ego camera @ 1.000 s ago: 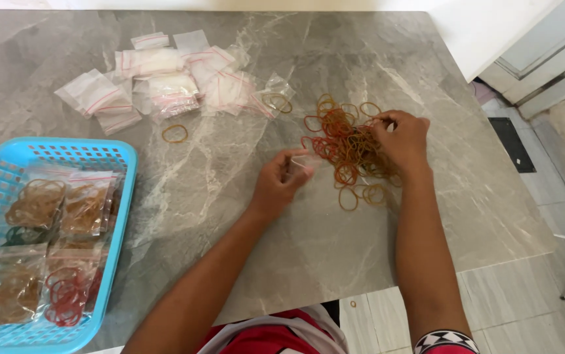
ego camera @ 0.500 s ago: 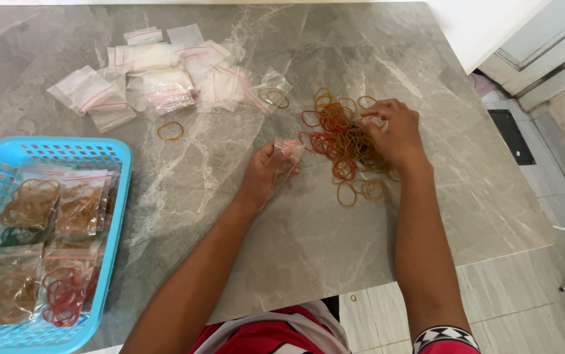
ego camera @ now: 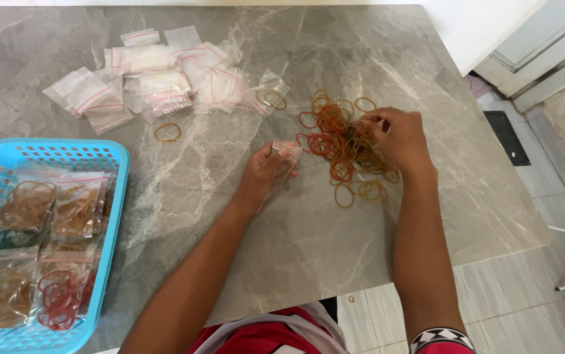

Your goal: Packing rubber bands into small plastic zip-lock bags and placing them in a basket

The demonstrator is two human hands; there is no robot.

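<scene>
At the near left sits a blue plastic basket (ego camera: 115, 157), and in it lie several small clear bags filled with rubber bands (ego camera: 30, 203), brown ones mostly and a red lot at the near end. Farther back on the grey marbled counter (ego camera: 308, 249) is a loose heap of empty clear bags (ego camera: 158, 72) with red seal strips, and one stray rubber band (ego camera: 167, 132) lies alone just in front of that heap. At the right end of the heap a bag with a few bands inside (ego camera: 270, 97) rests by itself.

Toward the middle, the left hand (ego camera: 266, 174) holds a small clear bag (ego camera: 287, 149) up off the counter, the fingers (ego camera: 276, 164) closed around its lower part, just beside the pile.

To the right lies a pile of loose rubber bands (ego camera: 338, 141), orange, brown and red, spread over the counter. The right hand (ego camera: 397, 137) rests on the far right side of it, fingers (ego camera: 373, 122) pinched together on a few bands at the pile's top edge.
</scene>
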